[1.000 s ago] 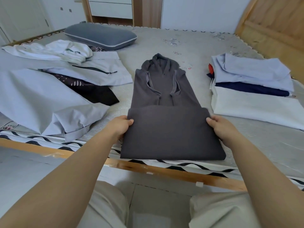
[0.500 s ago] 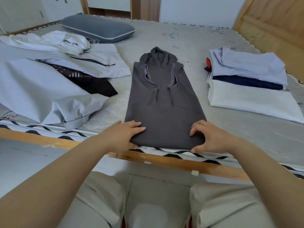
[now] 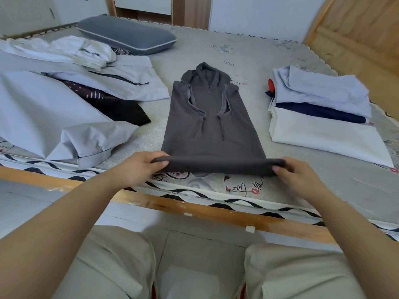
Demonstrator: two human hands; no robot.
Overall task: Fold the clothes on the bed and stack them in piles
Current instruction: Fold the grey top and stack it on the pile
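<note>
Both hands pinch the near hem of a dark grey hoodie on the bed.

The left hand [image 3: 138,169] grips the hem's left corner and the right hand [image 3: 300,178] grips its right corner, fingers curled over the cloth with thumbs beneath, so the hem is lifted just clear of the bed [image 3: 248,52] between them. Beyond the hands the dark grey hoodie [image 3: 212,130] lies flat and narrow, sleeves folded in, hood at the far end. Off to the left of the left hand sprawls a loose heap of pale grey garments [image 3: 54,108] over a black patterned piece [image 3: 114,104]. Beyond and to the right of the right hand sits a folded stack [image 3: 319,117]: white at the bottom, navy in the middle, pale blue on top. A grey pillow [image 3: 127,35] rests far beyond the left hand.
</note>
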